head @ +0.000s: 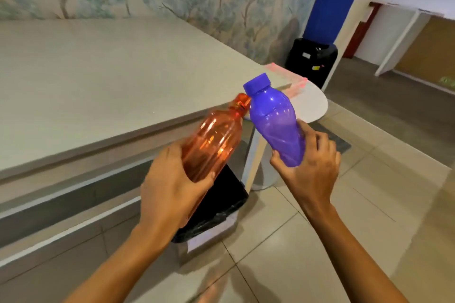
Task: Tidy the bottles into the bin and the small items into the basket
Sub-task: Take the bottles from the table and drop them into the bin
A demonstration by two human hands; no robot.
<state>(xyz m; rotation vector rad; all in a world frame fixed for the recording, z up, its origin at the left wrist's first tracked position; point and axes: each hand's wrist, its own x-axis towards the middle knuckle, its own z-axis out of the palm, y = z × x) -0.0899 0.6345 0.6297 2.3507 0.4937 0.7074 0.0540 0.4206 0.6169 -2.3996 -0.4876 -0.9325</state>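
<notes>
My left hand (pixel 170 187) grips the base of a clear orange bottle (pixel 216 138), which tilts up to the right. My right hand (pixel 312 165) grips the lower end of a purple bottle (pixel 275 118) with a purple cap, tilted up to the left. The two bottle necks touch. Both bottles hang in the air over a bin (pixel 216 224) lined with a black bag, which stands on the floor by the table's corner. My left hand hides part of the bin's opening. No basket is in view.
A long grey table (pixel 98 76) fills the left. Pink tape marks its far corner (pixel 290 76). A small round white table (pixel 312 106) stands behind it. A water dispenser (pixel 317 39) with a blue jug is by the wall. Tiled floor lies to the right.
</notes>
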